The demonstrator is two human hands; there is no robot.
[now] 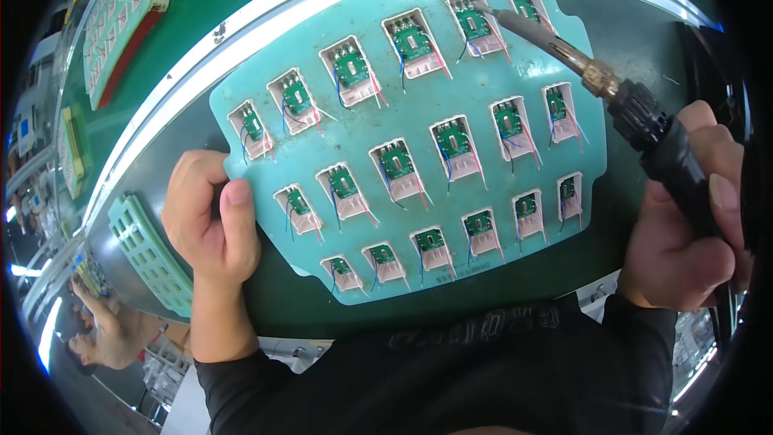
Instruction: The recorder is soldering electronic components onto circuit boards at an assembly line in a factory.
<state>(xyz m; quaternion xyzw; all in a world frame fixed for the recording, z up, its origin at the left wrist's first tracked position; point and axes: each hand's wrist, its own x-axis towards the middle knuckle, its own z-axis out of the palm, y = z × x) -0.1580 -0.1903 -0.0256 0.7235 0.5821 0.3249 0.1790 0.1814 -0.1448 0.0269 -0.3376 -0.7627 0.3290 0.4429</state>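
Your right hand (pixel 684 234), its grip clamped on the soldering iron (pixel 612 89), slants the iron up-left to the top-row circuit board (pixel 473 22), while your left hand (pixel 211 217) pinches the teal tray (pixel 354 145) edge.

Circuit boards (pixel 396 161) sit in rows in the tray (pixel 354 125).

Bright, even overhead light from my head view, shadows soft and short. Mild glare on the white rail (pixel 266 12) along the bench edge, blown-out patches at lower left and lower right. Heavy fisheye bend, black vignette at the corners. Centre sharp; soldering jig (pixel 403 137) crisp, rim areas smeared and soft.
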